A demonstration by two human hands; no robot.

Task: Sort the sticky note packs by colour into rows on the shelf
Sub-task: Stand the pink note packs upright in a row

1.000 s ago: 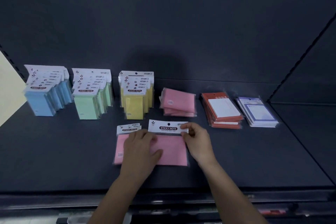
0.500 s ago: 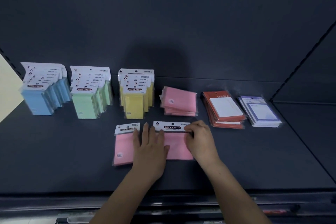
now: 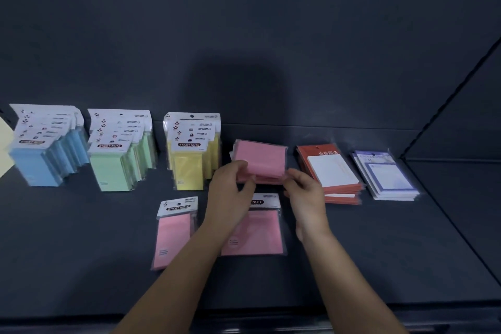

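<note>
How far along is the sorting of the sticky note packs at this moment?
Done: the blue row, green row and yellow row stand at the back. In hand: the left hand and right hand grip the pink stack. Left: the narrow pink pack and wide pink pack lie flat in front.

Pale blue packs at far left; mint green packs beside them; yellow packs next; pink stack, plain; red-orange packs with white panels; white packs bordered in purple; narrow pink pack and wide pink pack in front, headers white with black labels; shelf dark grey.
</note>
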